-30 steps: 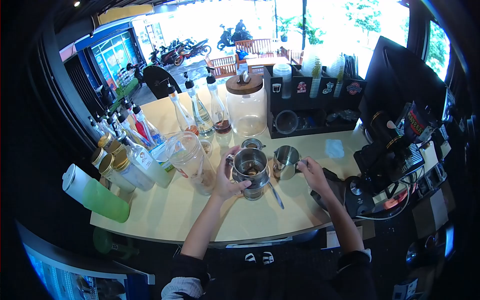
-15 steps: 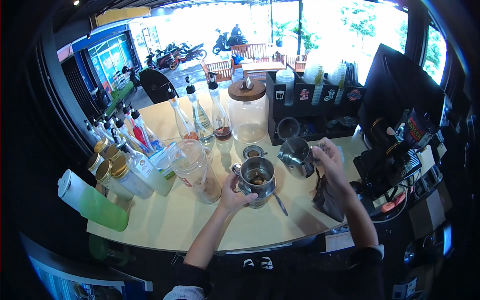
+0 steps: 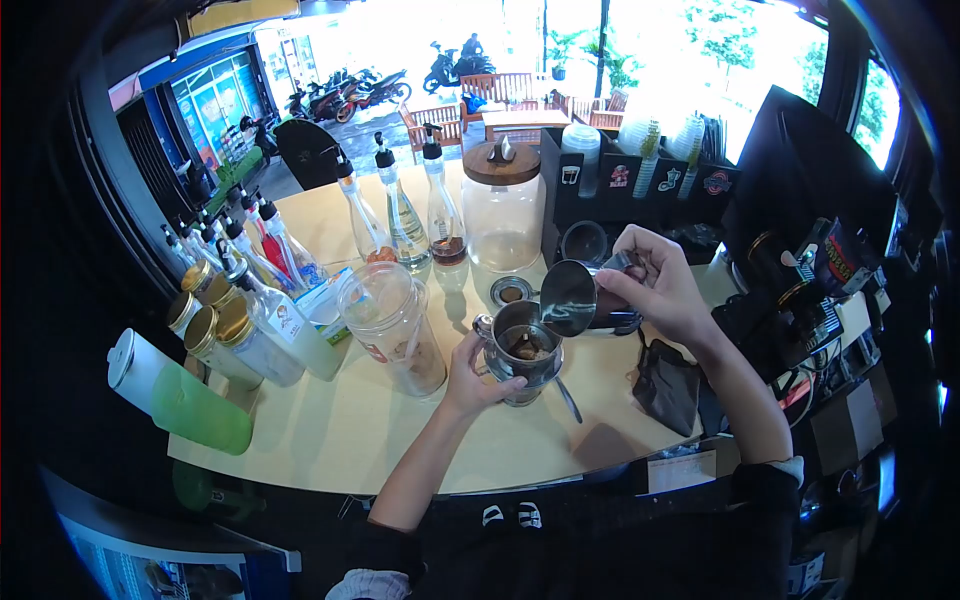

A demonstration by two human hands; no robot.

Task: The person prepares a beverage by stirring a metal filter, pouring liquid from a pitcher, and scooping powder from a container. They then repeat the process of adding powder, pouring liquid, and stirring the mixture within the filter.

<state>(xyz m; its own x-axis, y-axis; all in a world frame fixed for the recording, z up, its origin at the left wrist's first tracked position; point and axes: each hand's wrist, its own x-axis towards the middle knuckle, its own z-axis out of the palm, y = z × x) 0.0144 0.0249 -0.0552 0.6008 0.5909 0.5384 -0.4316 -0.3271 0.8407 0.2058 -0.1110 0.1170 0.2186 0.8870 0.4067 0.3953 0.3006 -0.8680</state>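
Note:
My left hand [image 3: 476, 382] is wrapped round the side of a metal drip coffee filter [image 3: 541, 368], its thumb lying along the front. Inside the filter's cup show dark wet grounds and a small central knob. A glass beneath it is mostly hidden. My right hand [image 3: 668, 288] grips a stainless steel pitcher [image 3: 572, 305], which is tipped leftward with its rim over the filter's right edge. A spoon handle [image 3: 569, 402] slants out at the filter's lower right. Just behind the filter lies a small round metal lid [image 3: 512, 290].
Left of the filter stands a clear plastic jar [image 3: 385, 315]. Pump bottles [image 3: 405, 235] and a wood-lidded glass jar [image 3: 503, 225] are behind. Gold-lidded jars and a green-filled jug [image 3: 190, 400] line the left. A black cup organizer [image 3: 640, 195] stands behind; a dark pouch [image 3: 668, 385] lies right.
My right hand has brought the pitcher leftward and tipped it over the filter. My left hand keeps its hold on the filter; the camera view has shifted slightly.

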